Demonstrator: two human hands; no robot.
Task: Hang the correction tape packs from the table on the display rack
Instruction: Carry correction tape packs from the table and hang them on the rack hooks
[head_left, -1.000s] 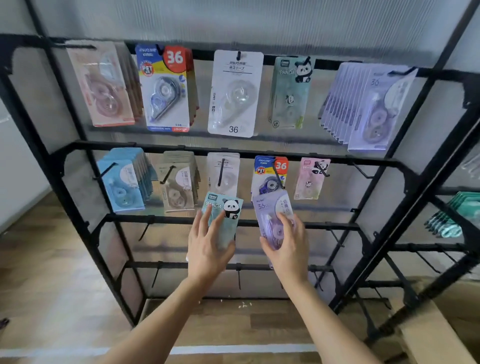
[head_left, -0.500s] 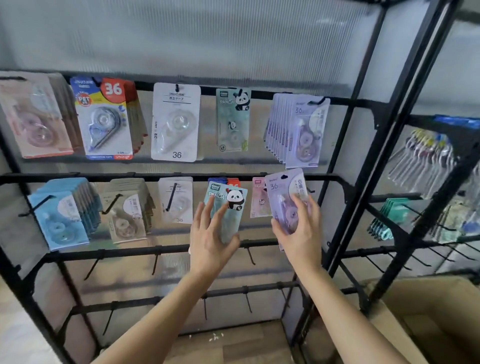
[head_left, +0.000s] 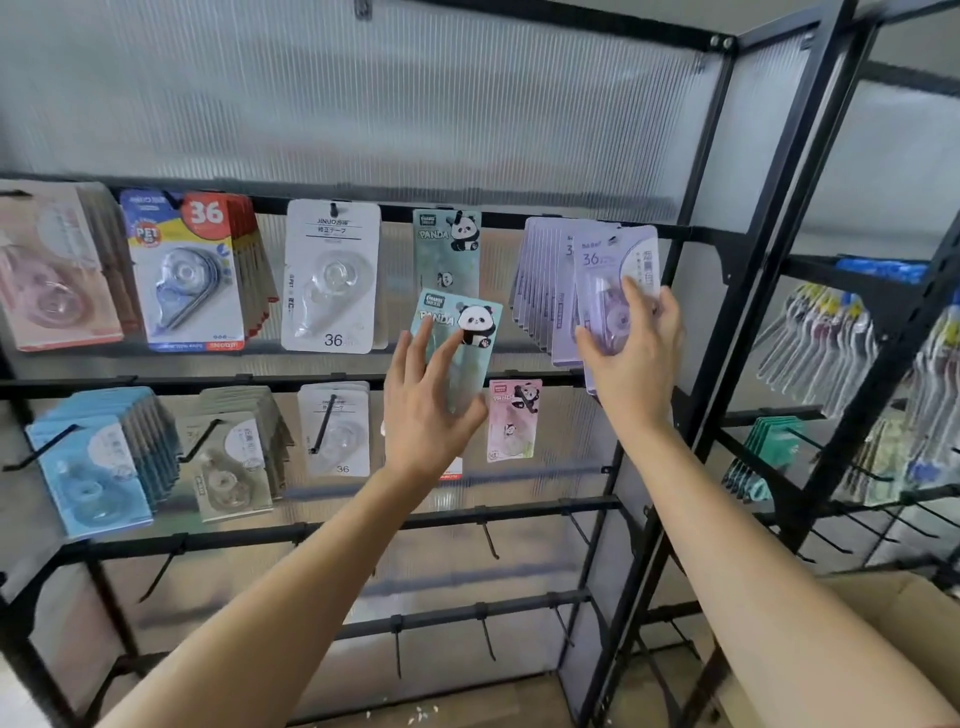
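Left hand (head_left: 426, 415) pinches the teal panda pack (head_left: 480, 364) between thumb and fingers, at 6 o'clock of the hung panda pack (head_left: 447, 244). Right hand (head_left: 631, 358) grips the purple pack (head_left: 608, 265) at 2 o'clock of the teal one, against the purple stack (head_left: 540, 291) on the display rack (head_left: 750, 260) top rail.

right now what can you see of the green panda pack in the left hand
The green panda pack is a glossy pale mint card printed with PANDA and a cartoon panda at its upper right. Tilted clockwise, it is held in front of the display rack, just below a matching pack hanging on the top row. The left hand holds it, fingers spread over its front, thumb at its lower edge. No hook through it yet.
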